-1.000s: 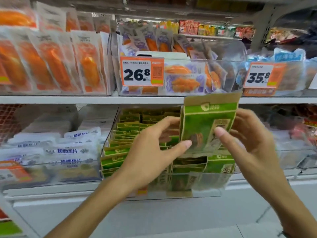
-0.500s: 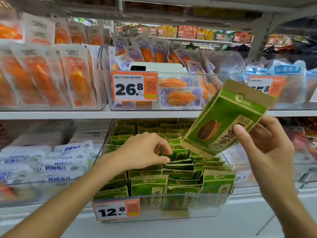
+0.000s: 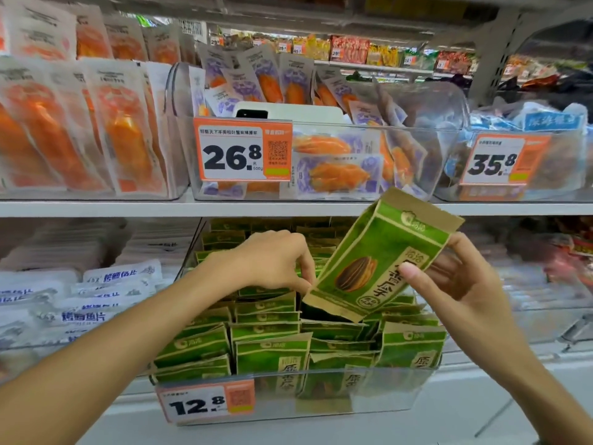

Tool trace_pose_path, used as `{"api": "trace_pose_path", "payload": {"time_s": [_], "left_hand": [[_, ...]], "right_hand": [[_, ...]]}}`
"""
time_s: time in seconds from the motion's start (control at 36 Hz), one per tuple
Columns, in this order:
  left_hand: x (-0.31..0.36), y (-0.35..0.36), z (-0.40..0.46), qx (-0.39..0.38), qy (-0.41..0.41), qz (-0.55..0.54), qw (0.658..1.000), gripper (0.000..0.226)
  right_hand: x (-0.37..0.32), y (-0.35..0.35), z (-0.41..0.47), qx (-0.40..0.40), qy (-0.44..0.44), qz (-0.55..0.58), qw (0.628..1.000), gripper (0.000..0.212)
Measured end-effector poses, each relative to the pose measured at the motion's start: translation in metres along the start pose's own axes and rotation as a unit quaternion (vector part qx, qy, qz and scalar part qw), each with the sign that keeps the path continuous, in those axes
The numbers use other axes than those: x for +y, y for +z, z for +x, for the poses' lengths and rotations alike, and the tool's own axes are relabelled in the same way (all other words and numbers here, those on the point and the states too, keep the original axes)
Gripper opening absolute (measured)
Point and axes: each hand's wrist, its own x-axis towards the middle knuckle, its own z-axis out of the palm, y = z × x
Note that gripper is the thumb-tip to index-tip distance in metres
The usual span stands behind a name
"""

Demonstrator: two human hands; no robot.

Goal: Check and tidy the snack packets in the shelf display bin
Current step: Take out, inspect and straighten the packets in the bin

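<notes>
A clear display bin [image 3: 378,403] on the lower shelf holds several green and tan seed packets [image 3: 269,354] standing in rows. My right hand [image 3: 462,281] grips one green packet [image 3: 378,258] above the bin, tilted with its top to the upper right and a sunflower seed picture facing me. My left hand [image 3: 272,261] is over the middle rows, its fingertips curled down and pinching the packet tops beside the held packet's lower corner. A dark gap shows in the rows just under the held packet.
A 12.8 price tag [image 3: 205,403] is on the bin's front. White fish-slice packets [image 3: 83,303] fill the bin to the left. On the upper shelf stand a clear bin of purple and orange packets [image 3: 337,162], a 26.8 tag [image 3: 240,152], orange packets [image 3: 80,123] and a 35.8 tag [image 3: 503,162].
My left hand let go of the packet and dropped to the rows in the bin. My right hand tilted the packet and lowered it toward the gap.
</notes>
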Motion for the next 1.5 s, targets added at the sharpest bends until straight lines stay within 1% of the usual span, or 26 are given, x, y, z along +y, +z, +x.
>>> {"api": "trace_pose_path", "payload": {"time_s": [0.06, 0.11, 0.19, 0.22, 0.28, 0.31, 0.36, 0.42, 0.47, 0.53, 0.64, 0.72, 0.75, 0.83, 0.92, 1.0, 1.14, 1.19, 1.22, 1.28, 1.33, 1.39, 1.42, 1.44, 1.5], "left_hand": [[-0.005, 0.002, 0.0, 0.039, -0.009, 0.004, 0.999, 0.005], [-0.011, 0.003, 0.002, 0.082, -0.024, 0.008, 0.996, 0.01], [-0.018, 0.004, 0.004, 0.111, -0.032, -0.006, 0.993, 0.012], [-0.019, 0.005, 0.004, 0.114, -0.035, -0.011, 0.993, 0.014], [-0.02, 0.007, 0.005, 0.115, -0.033, -0.022, 0.993, 0.01], [-0.021, 0.008, 0.005, 0.118, -0.028, -0.026, 0.992, 0.011], [-0.024, 0.01, 0.004, 0.126, -0.018, -0.032, 0.991, 0.012], [-0.025, 0.011, 0.003, 0.128, -0.015, -0.033, 0.991, 0.011], [-0.026, 0.01, 0.003, 0.128, -0.012, -0.035, 0.991, 0.011], [-0.027, 0.01, 0.003, 0.126, -0.008, -0.042, 0.991, 0.011], [-0.03, 0.01, 0.004, 0.118, -0.002, -0.055, 0.992, 0.011], [-0.03, 0.01, 0.004, 0.118, 0.001, -0.063, 0.991, 0.011], [-0.029, 0.01, 0.004, 0.117, 0.003, -0.065, 0.991, 0.011], [-0.027, 0.012, 0.003, 0.116, 0.013, -0.062, 0.991, 0.012], [-0.024, 0.012, 0.004, 0.127, 0.014, -0.05, 0.991, 0.012], [-0.022, 0.013, 0.005, 0.142, 0.01, -0.027, 0.989, 0.011], [-0.023, 0.014, 0.007, 0.155, 0.003, -0.007, 0.988, 0.013], [-0.023, 0.014, 0.008, 0.157, 0.001, -0.005, 0.988, 0.014], [-0.022, 0.014, 0.007, 0.156, 0.0, -0.004, 0.988, 0.014], [-0.021, 0.014, 0.006, 0.155, -0.004, -0.001, 0.988, 0.014], [-0.021, 0.014, 0.005, 0.155, -0.008, 0.001, 0.988, 0.014], [-0.021, 0.015, 0.003, 0.157, -0.01, -0.001, 0.988, 0.014], [-0.021, 0.016, 0.001, 0.157, -0.011, -0.002, 0.988, 0.014], [-0.022, 0.017, 0.0, 0.158, -0.011, 0.0, 0.987, 0.014], [-0.023, 0.019, -0.003, 0.162, -0.013, 0.008, 0.987, 0.015]], "right_hand": [[0.002, 0.001, 0.002, -0.028, -0.001, -0.03, 0.999, 0.041], [0.002, 0.003, 0.007, -0.064, -0.006, -0.069, 0.995, 0.04], [-0.001, 0.01, 0.015, -0.13, 0.008, -0.15, 0.98, 0.039], [-0.002, 0.012, 0.018, -0.155, 0.014, -0.197, 0.968, 0.038], [-0.004, 0.015, 0.026, -0.209, 0.022, -0.308, 0.928, 0.035], [-0.005, 0.017, 0.029, -0.23, 0.022, -0.346, 0.909, 0.033], [-0.01, 0.023, 0.036, -0.245, -0.001, -0.383, 0.891, 0.041], [-0.017, 0.031, 0.041, -0.246, -0.036, -0.401, 0.882, 0.047], [-0.023, 0.04, 0.044, -0.259, -0.053, -0.421, 0.868, 0.046], [-0.026, 0.045, 0.046, -0.277, -0.066, -0.451, 0.846, 0.041], [-0.027, 0.05, 0.055, -0.312, -0.083, -0.507, 0.799, 0.021], [-0.023, 0.048, 0.065, -0.343, -0.071, -0.554, 0.755, 0.021], [-0.02, 0.048, 0.068, -0.355, -0.06, -0.554, 0.751, 0.023], [-0.01, 0.053, 0.072, -0.371, -0.044, -0.542, 0.753, 0.027], [-0.002, 0.06, 0.072, -0.378, -0.065, -0.557, 0.737, 0.031], [0.003, 0.065, 0.071, -0.387, -0.072, -0.573, 0.718, 0.028], [0.004, 0.076, 0.072, -0.412, -0.099, -0.588, 0.689, 0.012], [0.005, 0.078, 0.073, -0.422, -0.106, -0.594, 0.677, 0.019], [0.006, 0.078, 0.074, -0.428, -0.11, -0.592, 0.674, 0.019], [0.009, 0.077, 0.075, -0.443, -0.111, -0.582, 0.673, 0.011], [0.012, 0.071, 0.078, -0.46, -0.093, -0.561, 0.682, 0.02], [0.011, 0.059, 0.083, -0.483, -0.043, -0.513, 0.708, 0.025], [0.01, 0.051, 0.085, -0.492, -0.01, -0.471, 0.732, 0.025], [0.008, 0.042, 0.087, -0.485, 0.02, -0.421, 0.767, 0.025], [0.008, 0.025, 0.089, -0.414, 0.041, -0.351, 0.839, 0.023]]}}
